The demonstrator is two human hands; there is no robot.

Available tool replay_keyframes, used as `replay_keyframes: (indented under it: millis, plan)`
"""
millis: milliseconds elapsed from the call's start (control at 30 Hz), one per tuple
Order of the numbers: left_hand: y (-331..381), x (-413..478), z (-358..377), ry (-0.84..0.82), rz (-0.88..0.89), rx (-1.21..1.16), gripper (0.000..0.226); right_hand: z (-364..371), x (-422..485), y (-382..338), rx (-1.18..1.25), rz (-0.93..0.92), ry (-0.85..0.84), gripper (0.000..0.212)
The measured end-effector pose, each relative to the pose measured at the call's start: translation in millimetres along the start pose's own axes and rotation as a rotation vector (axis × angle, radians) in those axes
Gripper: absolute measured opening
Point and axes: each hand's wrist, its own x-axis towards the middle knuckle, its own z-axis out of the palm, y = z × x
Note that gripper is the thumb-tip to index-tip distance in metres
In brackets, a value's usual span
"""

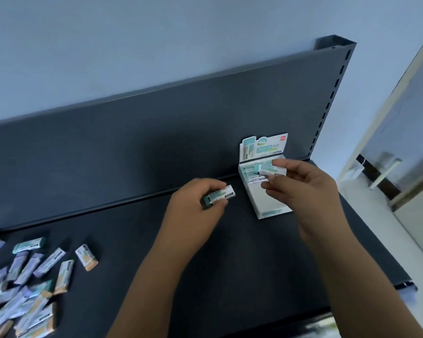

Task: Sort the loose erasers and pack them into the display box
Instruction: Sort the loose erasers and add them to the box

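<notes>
The white display box [259, 201] stands open on the dark shelf at the right, its printed lid flap [263, 147] upright at the back. A few erasers lie packed at its far end. My right hand [310, 191] pinches a green-ended eraser [264, 168] just above the box's far end. My left hand [198, 206], to the left of the box, grips a second green-ended eraser [221, 194] above the shelf. A heap of loose erasers [27, 284] in green, purple and orange sleeves lies at the lower left.
The dark shelf [242, 264] has an upright back panel [156, 132] and a slotted post [335, 93] at the right. Its front edge runs along the lower right. A door with a metal handle [386, 172] is beyond the shelf's right end.
</notes>
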Motion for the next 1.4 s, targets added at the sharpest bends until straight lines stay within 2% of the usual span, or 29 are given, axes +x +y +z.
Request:
replay_keyframes:
  millis: [167, 367, 633, 800, 1100, 1400]
  plan:
    - [14, 28, 39, -0.005, 0.042, 0.076, 0.028, -29, 34, -12, -0.084, -0.023, 0.008, 0.026]
    - [12, 63, 84, 0.108, 0.123, 0.395, 0.031, -58, 76, -14, -0.174, 0.001, -0.032, 0.027]
    - [0, 94, 124, 0.233, 0.243, 0.865, 0.021, -72, 119, -12, -0.325, 0.023, -0.165, 0.027]
    - [-5, 97, 133, 0.231, 0.228, 0.889, 0.014, -68, 133, -8, -0.446, 0.002, -0.233, 0.031]
    - [-7, 95, 137, 0.247, 0.173, 0.914, 0.016, -61, 138, 4, -0.551, -0.049, -0.241, 0.03]
    - [-10, 95, 138, 0.239, 0.201, 0.858, 0.01, -63, 138, 9, -0.641, -0.069, -0.242, 0.036]
